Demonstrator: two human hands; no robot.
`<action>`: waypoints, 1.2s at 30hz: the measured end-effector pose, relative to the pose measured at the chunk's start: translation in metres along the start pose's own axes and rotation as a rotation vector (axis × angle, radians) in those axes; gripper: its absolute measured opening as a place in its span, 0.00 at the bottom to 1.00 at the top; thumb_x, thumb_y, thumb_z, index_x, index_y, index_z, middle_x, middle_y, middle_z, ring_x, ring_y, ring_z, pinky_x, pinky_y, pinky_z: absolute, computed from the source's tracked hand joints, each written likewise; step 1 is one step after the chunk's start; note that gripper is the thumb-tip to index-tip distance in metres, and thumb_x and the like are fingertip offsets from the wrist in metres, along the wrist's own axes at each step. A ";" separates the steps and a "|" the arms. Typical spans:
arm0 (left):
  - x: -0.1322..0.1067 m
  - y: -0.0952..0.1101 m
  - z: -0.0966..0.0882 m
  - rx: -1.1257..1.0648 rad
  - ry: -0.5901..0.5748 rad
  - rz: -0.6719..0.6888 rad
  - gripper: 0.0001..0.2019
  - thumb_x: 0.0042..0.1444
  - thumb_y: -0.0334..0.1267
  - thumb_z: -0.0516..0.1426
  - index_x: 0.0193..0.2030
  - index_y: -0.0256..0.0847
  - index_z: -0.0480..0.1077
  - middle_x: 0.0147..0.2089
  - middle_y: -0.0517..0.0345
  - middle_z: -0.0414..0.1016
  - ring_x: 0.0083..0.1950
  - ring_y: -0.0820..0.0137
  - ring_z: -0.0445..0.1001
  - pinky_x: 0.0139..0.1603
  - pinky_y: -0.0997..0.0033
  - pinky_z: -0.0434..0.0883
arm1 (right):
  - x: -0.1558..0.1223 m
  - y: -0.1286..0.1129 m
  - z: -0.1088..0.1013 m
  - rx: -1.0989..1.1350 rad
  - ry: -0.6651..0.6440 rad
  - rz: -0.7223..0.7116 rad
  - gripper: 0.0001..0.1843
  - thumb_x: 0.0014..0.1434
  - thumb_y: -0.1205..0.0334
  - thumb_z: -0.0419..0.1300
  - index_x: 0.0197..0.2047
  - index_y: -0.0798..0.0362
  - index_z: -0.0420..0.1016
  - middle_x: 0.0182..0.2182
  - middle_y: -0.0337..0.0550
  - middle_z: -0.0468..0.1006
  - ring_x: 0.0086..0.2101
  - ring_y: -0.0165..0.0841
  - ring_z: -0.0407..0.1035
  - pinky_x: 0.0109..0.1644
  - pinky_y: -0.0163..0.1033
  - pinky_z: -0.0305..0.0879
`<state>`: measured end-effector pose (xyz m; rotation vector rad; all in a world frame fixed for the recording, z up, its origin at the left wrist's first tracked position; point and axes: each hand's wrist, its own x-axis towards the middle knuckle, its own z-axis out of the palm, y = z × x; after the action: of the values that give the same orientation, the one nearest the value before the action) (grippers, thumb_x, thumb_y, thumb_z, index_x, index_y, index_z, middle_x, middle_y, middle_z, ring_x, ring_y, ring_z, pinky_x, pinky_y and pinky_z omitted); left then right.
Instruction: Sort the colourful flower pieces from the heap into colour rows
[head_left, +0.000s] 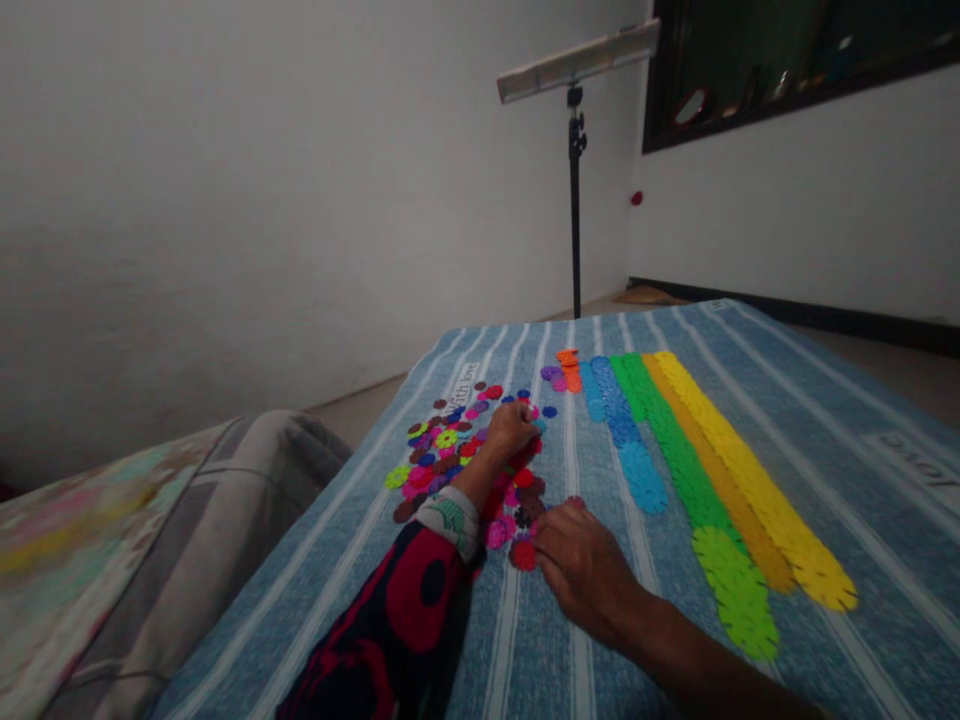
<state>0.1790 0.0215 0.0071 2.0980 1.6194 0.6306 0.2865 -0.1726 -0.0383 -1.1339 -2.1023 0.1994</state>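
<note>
My left hand (512,430) reaches into a loose pile of notched plastic building discs (446,438), its fingers pinched together. A light blue disc (539,426) shows at those fingertips. At the near right edge of the pile, my right hand (581,562) is closed with its fingers curled down. Whatever it may hold is hidden, though a dull pink disc (575,502) peeks out just beyond the knuckles. Beside its fingertips lie a red disc (523,555) and several dark brown discs (531,500).
Right of the pile, overlapping discs lie in rows: orange (571,372), blue (619,400), green (682,460), dark yellow (720,480) and yellow (757,490). A striped blue cloth (847,520) covers the table. Behind stands a lamp on a black pole (575,210); a draped bed (217,530) is left.
</note>
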 end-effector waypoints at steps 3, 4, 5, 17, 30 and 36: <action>0.003 -0.004 -0.001 -0.105 0.002 0.013 0.06 0.41 0.27 0.60 0.22 0.37 0.66 0.20 0.67 0.63 0.23 0.77 0.61 0.27 0.76 0.57 | 0.000 0.000 0.000 0.002 -0.001 0.009 0.07 0.59 0.74 0.56 0.32 0.52 0.69 0.34 0.42 0.72 0.38 0.37 0.64 0.49 0.46 0.59; 0.003 -0.004 -0.002 -0.130 0.005 0.019 0.06 0.41 0.26 0.60 0.22 0.37 0.65 0.20 0.68 0.63 0.23 0.77 0.61 0.27 0.76 0.57 | 0.000 0.000 0.000 0.000 0.000 0.007 0.07 0.59 0.74 0.57 0.32 0.52 0.69 0.34 0.42 0.72 0.38 0.37 0.63 0.50 0.46 0.58; 0.004 -0.005 -0.002 -0.152 0.004 0.024 0.06 0.41 0.26 0.59 0.21 0.37 0.65 0.20 0.68 0.63 0.23 0.78 0.61 0.27 0.76 0.57 | 0.000 0.000 0.000 -0.002 -0.002 0.003 0.07 0.59 0.74 0.57 0.32 0.52 0.69 0.34 0.42 0.72 0.38 0.37 0.63 0.50 0.46 0.58; -0.004 -0.008 -0.016 -0.508 -0.091 -0.075 0.09 0.39 0.34 0.64 0.24 0.36 0.67 0.20 0.64 0.69 0.21 0.77 0.64 0.23 0.77 0.60 | 0.001 0.000 0.001 -0.018 0.012 -0.010 0.08 0.59 0.74 0.55 0.32 0.52 0.69 0.34 0.43 0.73 0.38 0.37 0.64 0.51 0.46 0.58; 0.002 0.002 -0.004 -0.569 -0.100 -0.023 0.09 0.38 0.34 0.64 0.26 0.35 0.69 0.22 0.63 0.70 0.24 0.76 0.67 0.26 0.76 0.65 | 0.001 -0.001 -0.001 -0.018 0.007 -0.005 0.08 0.59 0.74 0.56 0.32 0.52 0.69 0.34 0.43 0.73 0.37 0.37 0.64 0.50 0.46 0.59; 0.020 0.038 0.034 -0.386 -0.170 0.103 0.04 0.40 0.28 0.61 0.27 0.36 0.72 0.22 0.64 0.69 0.26 0.75 0.68 0.28 0.76 0.66 | 0.001 0.000 0.001 -0.022 0.012 -0.006 0.08 0.60 0.74 0.56 0.32 0.52 0.69 0.34 0.43 0.73 0.38 0.37 0.64 0.49 0.45 0.59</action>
<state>0.2326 0.0300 0.0033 1.8988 1.1939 0.7120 0.2854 -0.1715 -0.0382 -1.1383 -2.1016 0.1666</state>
